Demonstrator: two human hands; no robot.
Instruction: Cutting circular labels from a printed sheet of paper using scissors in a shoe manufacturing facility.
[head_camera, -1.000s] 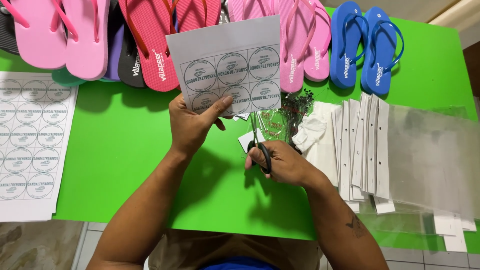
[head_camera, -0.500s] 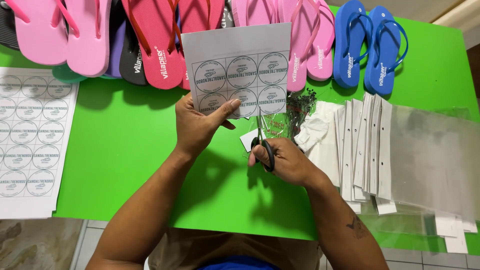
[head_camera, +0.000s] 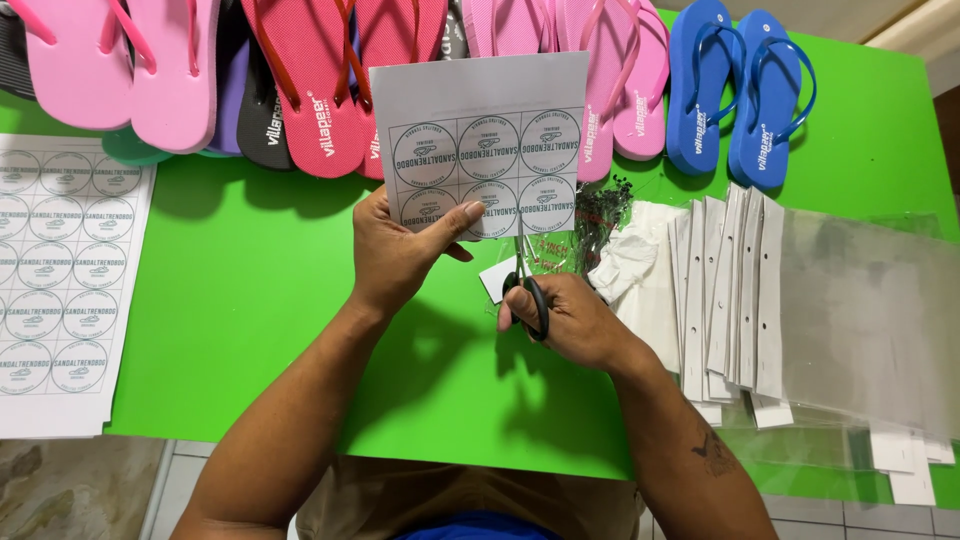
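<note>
— What do your hands do at this moment?

— My left hand pinches the lower left corner of a white paper sheet printed with round grey labels, thumb in front, other fingers behind. I hold it upright above the green table. My right hand is closed through the loops of small black-handled scissors; the blades point up into the bottom edge of the sheet. Whether the blades are apart I cannot tell.

— How does the sheet handle?

— I judge it very light and thin, a little floppy, easy to crease or tear. It is best held close to the cut line, so the paper stays tight.

— What lies around?

— Right of the scissors, clear plastic bags with white card headers. Behind the sheet, a row of pink, red and blue flip-flops. Far left, a bigger label sheet lies flat.
</note>
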